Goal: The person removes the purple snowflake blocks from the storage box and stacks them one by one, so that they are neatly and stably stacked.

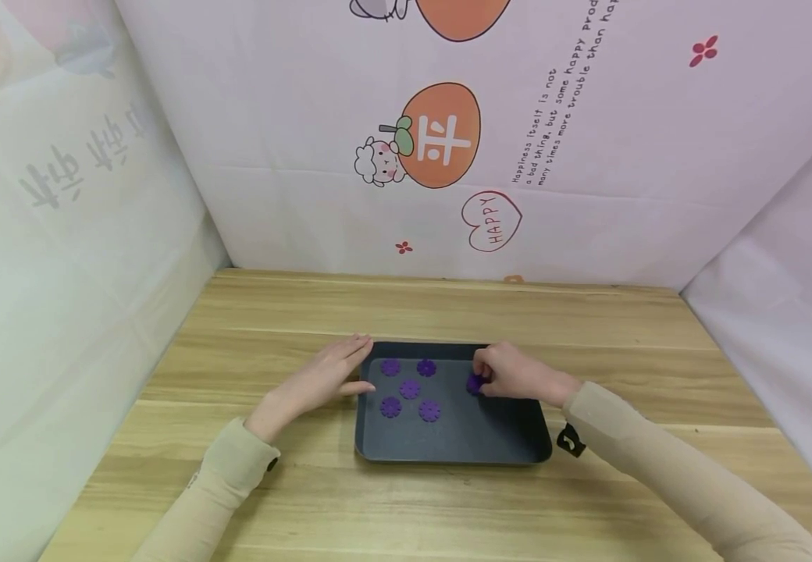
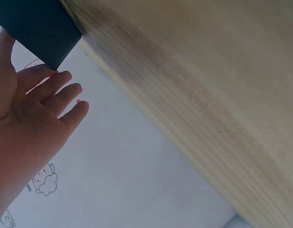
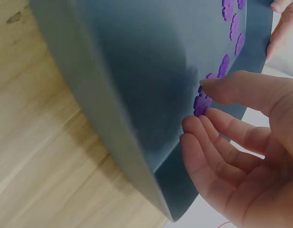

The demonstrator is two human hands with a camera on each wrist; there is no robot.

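Note:
A dark grey rectangular tray (image 1: 490, 437) lies on the wooden table. Inside its left half are several flat purple notched discs (image 1: 409, 389), like snowflake building pieces. My right hand (image 1: 514, 372) reaches over the tray's back right side and pinches another purple notched disc (image 3: 202, 102) between thumb and fingers, standing on edge in the right wrist view. At the tray's left end, my left hand (image 1: 322, 375) rests against the rim, thumb over the edge, fingers by the back corner. The left wrist view shows those fingers (image 2: 56, 90) loosely extended beside the tray's outer wall.
Wooden tabletop (image 1: 286, 304) surrounds the tray. Behind it rises a white printed cloth (image 1: 308, 211) with orange cartoon fruit and lettering, and pale cloth hangs at both sides. A small black item (image 1: 571, 441) shows by the right cuff.

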